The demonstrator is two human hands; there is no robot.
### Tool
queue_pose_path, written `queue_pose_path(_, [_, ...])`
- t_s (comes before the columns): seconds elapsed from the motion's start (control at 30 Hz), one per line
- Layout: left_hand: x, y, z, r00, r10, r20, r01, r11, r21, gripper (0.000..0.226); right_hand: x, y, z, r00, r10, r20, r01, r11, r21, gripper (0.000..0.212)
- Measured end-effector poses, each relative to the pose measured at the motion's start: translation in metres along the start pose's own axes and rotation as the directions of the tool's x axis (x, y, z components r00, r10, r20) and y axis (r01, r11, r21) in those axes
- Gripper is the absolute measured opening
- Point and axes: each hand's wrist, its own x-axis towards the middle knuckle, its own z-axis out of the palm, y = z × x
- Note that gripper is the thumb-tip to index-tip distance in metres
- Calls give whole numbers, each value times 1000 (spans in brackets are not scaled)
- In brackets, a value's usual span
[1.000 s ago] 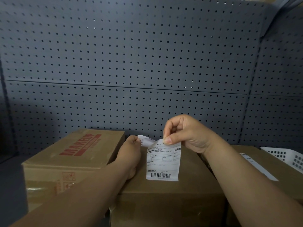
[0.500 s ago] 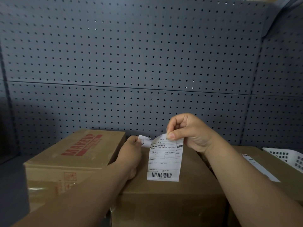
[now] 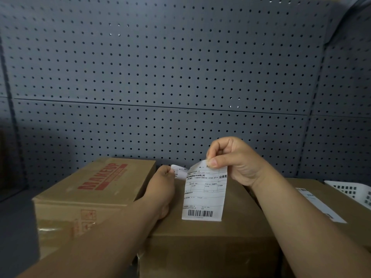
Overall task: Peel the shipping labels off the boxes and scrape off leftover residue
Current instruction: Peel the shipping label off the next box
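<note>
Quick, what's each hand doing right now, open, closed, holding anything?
Left hand: closed, pinching a small torn label piece.
Right hand: closed, thumb and forefinger pinching the shipping label by its top edge.

Three boxes stand side by side along the bottom of the frame before the pegboard wall (image 3: 160,77): the left box (image 3: 96,183), the middle box (image 3: 210,237), and the right box (image 3: 345,221). On the middle box lies a shipping label (image 3: 203,197), its upper edge lifted. Another label (image 3: 319,205) lies on the right box, and a basket (image 3: 355,193) sits behind it at the right edge.
</note>
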Motion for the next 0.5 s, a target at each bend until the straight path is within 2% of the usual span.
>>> queue_pose_path(0.1, [1, -1, -1, 1000, 4, 8, -4, 1000, 20, 17, -1, -2, 2, 1000, -24, 11, 24, 999, 21, 15])
queue_pose_path(0.17, [-3, 1, -1, 1000, 11, 7, -12, 1000, 25, 20, 0, -9, -4, 996, -83, -27, 86, 990, 116, 25])
queue_pose_path(0.27, [-10, 7, 0, 999, 40, -9, -39, 998, 47, 23, 7, -29, -25, 979, -141, -148, 159, 981, 113, 17])
queue_pose_path(0.37, [-15, 11, 1, 999, 53, -13, -52, 998, 44, 21, 13, -42, -31, 968, -83, -236, 92, 995, 29, 31])
queue_pose_path(0.5, [-22, 16, 1, 999, 29, 32, -28, 999, -38, 19, 11, -28, -24, 973, 74, -219, -81, 996, -24, 60])
